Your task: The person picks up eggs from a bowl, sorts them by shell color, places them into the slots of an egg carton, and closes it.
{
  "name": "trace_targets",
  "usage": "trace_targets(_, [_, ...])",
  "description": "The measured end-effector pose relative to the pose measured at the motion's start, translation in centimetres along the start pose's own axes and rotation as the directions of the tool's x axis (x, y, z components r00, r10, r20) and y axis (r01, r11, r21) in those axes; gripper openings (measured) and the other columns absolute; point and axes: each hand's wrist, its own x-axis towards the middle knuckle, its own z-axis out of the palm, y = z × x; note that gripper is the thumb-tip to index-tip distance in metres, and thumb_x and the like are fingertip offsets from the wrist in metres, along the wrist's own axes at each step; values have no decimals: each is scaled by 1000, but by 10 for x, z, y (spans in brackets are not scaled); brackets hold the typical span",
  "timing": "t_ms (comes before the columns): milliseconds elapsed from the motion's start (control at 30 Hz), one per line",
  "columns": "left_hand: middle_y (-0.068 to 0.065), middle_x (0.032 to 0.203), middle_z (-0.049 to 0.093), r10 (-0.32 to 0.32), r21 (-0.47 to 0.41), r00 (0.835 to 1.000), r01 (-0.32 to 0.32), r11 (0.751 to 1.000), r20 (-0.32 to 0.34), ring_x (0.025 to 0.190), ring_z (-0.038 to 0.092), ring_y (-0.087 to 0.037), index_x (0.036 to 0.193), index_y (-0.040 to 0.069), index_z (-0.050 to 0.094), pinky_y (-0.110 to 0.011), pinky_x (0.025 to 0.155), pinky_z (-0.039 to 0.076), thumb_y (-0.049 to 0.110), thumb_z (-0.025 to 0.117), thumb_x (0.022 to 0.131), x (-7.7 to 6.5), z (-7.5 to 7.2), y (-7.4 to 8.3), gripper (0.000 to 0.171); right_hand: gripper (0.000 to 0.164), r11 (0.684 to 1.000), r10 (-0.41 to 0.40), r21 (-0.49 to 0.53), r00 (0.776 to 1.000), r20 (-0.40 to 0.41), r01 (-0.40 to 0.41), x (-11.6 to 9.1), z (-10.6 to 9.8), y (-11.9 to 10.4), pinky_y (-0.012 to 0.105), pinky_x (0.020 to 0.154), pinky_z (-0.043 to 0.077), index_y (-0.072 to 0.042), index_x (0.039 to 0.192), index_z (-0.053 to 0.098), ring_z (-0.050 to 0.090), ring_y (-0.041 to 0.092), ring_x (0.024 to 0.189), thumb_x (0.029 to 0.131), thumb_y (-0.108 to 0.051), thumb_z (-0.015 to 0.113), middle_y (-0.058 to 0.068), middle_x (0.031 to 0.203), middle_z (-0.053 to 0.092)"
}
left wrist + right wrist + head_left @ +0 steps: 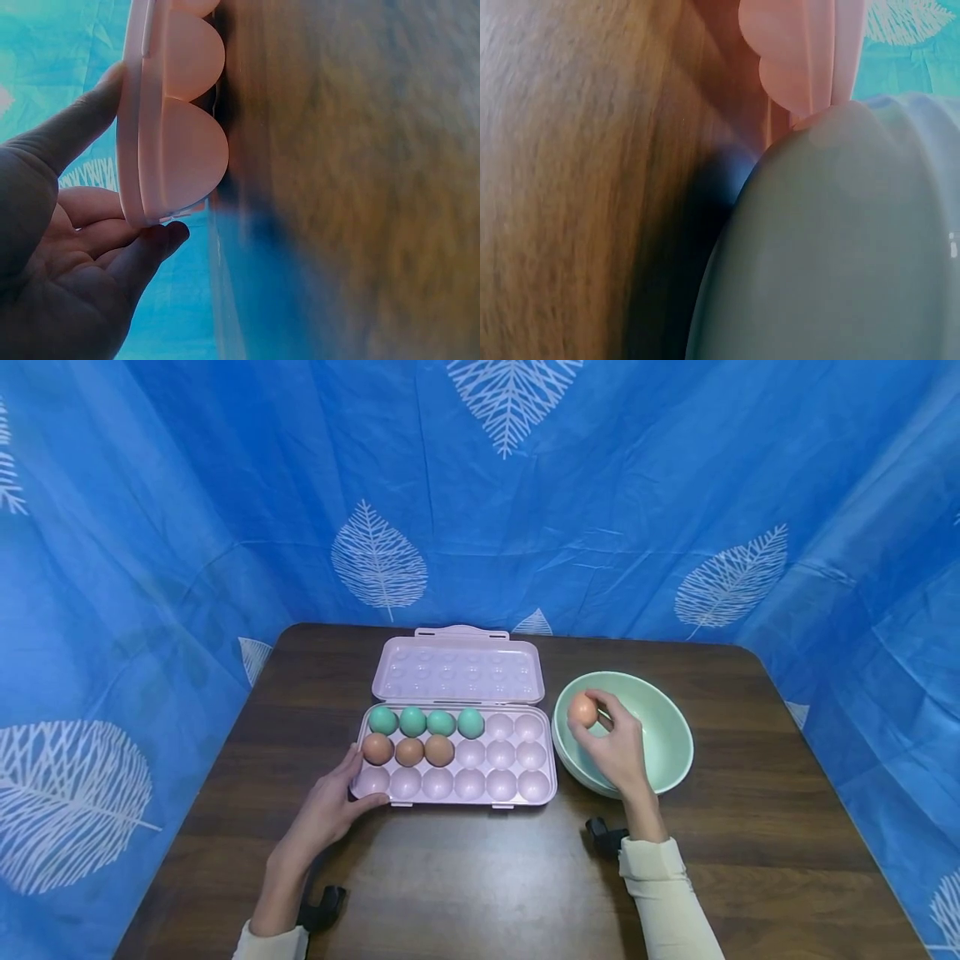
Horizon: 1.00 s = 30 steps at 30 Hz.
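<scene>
My right hand point(617, 748) pinches a brown egg point(582, 709) between thumb and fingers, over the left part of a pale green bowl point(670, 739). To its left lies an open pink egg box point(544, 787). Several green eggs point(412, 721) fill the left part of its back row, and three brown eggs point(377, 748) sit in the left cups of the middle row. At the box's front left corner, my left hand point(330, 806) grips the rim, thumb along the front edge and fingers at the left end. The right wrist view shows only the bowl's outer side point(840, 247) beside the box, not the hand.
The egg box's lid point(459, 670) lies folded back behind the cups. Everything stands on a dark wooden table point(465, 877). Blue curtains point(562, 568) with white leaf prints hang behind and on both sides. Black straps point(322, 907) are at the wrists.
</scene>
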Motion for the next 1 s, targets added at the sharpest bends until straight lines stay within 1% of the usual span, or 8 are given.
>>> trace_targets(167, [-26, 159, 17, 4, 0, 1000, -4, 1000, -2, 142, 26, -45, 153, -3, 23, -57, 109, 29, 32, 78, 86, -1, 1, -2, 94, 46, 999, -38, 23, 999, -37, 39, -3, 3, -7, 40, 91, 54, 3, 121, 64, 63, 27, 107, 78, 2, 79, 17, 118, 66])
trace_targets(200, [-26, 159, 18, 6, 0, 1000, -6, 1000, -3, 142, 26, -45, 153, -3, 23, -57, 109, 29, 32, 78, 86, -1, 1, -2, 94, 47, 998, -50, 21, 998, -48, 51, -4, 4, -11, 41, 90, 54, 4, 121, 63, 63, 28, 106, 77, 4, 79, 18, 117, 66])
trace_targets(300, [-26, 159, 18, 15, 1, 1000, -15, 1000, -6, 142, 26, -44, 153, -4, 23, -56, 109, 29, 32, 78, 85, -1, 2, -2, 94, 47, 994, -107, 16, 992, -61, 108, -7, 9, -34, 42, 88, 55, 10, 118, 62, 64, 33, 103, 74, 9, 78, 23, 114, 66])
trace_targets(433, [-26, 159, 19, 20, 2, 1000, -20, 1000, -11, 142, 27, -44, 153, -3, 24, -56, 109, 30, 31, 78, 85, 0, 2, 0, 94, 46, 984, -171, 38, 985, -21, 172, -10, 19, -69, 47, 85, 55, 15, 114, 60, 63, 40, 101, 71, 14, 77, 29, 111, 64])
trace_targets(567, [-25, 159, 18, 21, 3, 1000, -21, 1000, -12, 142, 26, -44, 153, -3, 24, -56, 108, 30, 31, 78, 85, 0, 3, 0, 93, 46, 981, -161, 111, 987, 26, 157, -13, 36, -85, 51, 85, 55, 15, 113, 57, 62, 38, 103, 72, 13, 77, 28, 111, 62])
trace_targets(733, [-25, 159, 18, 19, -5, 1000, -19, 1000, -12, 142, 26, -44, 153, -3, 24, -56, 109, 30, 30, 78, 85, 0, 2, -1, 93, 50, 971, -122, 215, 991, 58, 107, -21, 73, -66, 53, 87, 53, 12, 116, 53, 58, 38, 108, 72, 13, 76, 26, 115, 58])
trace_targets(800, [-26, 159, 18, 22, -8, 1000, -22, 1000, -15, 142, 26, -45, 153, -3, 24, -57, 109, 30, 30, 79, 85, 0, 2, -1, 93, 53, 972, -112, 215, 991, 77, 93, -25, 89, -56, 52, 88, 54, 9, 118, 52, 57, 37, 109, 71, 12, 77, 24, 116, 57])
trace_targets(1000, [-26, 158, 19, 24, 1, 999, -24, 1000, -22, 141, 27, -44, 152, -4, 26, -56, 109, 30, 31, 79, 85, 0, 3, -2, 92, 55, 979, -94, 197, 982, 166, 60, -33, 120, -51, 45, 89, 54, 3, 119, 51, 57, 30, 108, 72, 6, 80, 17, 117, 54])
